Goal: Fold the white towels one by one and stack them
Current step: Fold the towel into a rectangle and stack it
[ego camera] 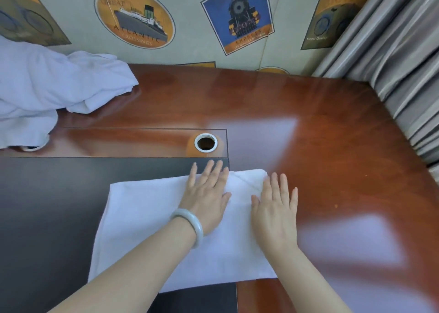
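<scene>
Towel [147, 217]: flat on the table [332, 146], near edge.
Hands: left [206, 198], right [275, 213] — both flat, fingers straight, pressing the towel's right part.
Pile [47, 87]: crumpled towels — far left of the towel.

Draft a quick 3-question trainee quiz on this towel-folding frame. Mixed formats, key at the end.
1. True or false: the left hand lies flat, fingers straight, on the towel spread in front of the person.
2. Where is the heap of unfolded towels?
A. at the far left of the desk
B. on the right, beside the curtain
C. under both hands
3. Which wrist wears the pale bracelet?

Key: 1 true; 2 A; 3 the left wrist.
</scene>
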A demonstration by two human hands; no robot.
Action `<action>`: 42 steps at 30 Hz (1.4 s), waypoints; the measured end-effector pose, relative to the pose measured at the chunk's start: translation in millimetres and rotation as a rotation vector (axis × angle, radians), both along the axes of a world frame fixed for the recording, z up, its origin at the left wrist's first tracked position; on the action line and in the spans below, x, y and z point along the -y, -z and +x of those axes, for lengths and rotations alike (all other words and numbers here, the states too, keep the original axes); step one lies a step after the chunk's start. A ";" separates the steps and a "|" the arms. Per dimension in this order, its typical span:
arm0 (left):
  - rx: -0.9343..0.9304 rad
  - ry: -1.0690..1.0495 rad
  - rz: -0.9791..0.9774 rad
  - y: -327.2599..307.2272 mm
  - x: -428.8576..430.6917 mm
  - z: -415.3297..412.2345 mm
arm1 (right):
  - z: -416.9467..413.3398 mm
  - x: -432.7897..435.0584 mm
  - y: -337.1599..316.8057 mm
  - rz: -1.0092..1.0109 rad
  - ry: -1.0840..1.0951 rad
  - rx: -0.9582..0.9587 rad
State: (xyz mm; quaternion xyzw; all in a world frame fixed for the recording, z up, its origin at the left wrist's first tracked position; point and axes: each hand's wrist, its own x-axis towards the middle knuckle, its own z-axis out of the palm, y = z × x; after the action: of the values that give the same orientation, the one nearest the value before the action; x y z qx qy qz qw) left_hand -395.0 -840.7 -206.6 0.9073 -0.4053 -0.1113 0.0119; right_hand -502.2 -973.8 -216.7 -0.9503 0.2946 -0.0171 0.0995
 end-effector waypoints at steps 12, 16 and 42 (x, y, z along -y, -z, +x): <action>-0.021 -0.272 0.082 26.1 -115.4 41.1 | 29.6 -6.1 22.8 0.006 -0.148 -0.175; -0.138 -0.631 0.059 16.7 -176.9 76.6 | 37.3 -14.1 6.4 -0.067 -0.109 -0.293; -0.964 -0.961 -0.700 -26.1 -242.0 -12.9 | 156.9 -192.5 9.3 0.107 -0.751 -0.205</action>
State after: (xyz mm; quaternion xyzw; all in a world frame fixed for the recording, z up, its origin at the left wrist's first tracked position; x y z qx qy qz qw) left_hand -407.8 -598.6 -180.5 0.7784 0.0724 -0.3425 0.5211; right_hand -345.3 -781.3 -226.0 -0.9822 -0.0648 0.1308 0.1185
